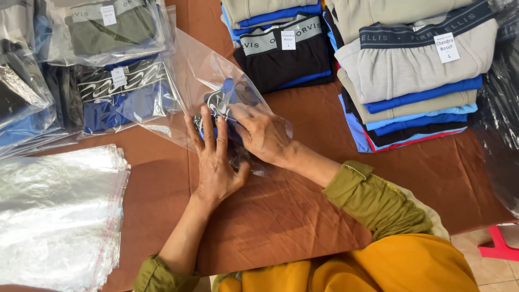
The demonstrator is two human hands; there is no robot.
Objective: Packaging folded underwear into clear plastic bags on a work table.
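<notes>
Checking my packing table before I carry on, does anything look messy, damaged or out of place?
Nothing looks damaged or spilled. The left hand and right hand press a clear bag holding a folded blue garment. The empty bags lie slightly fanned.

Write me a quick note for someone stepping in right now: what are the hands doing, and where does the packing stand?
Left hand: flat on the clear bag, pressing it to the brown table.
Right hand: inside the bag's mouth, pushing the folded blue garment in.
Done: bagged garments lie at upper left.
Left: this bag is unsealed; folded stacks at the top wait unbagged; empty bags sit at lower left.
</notes>
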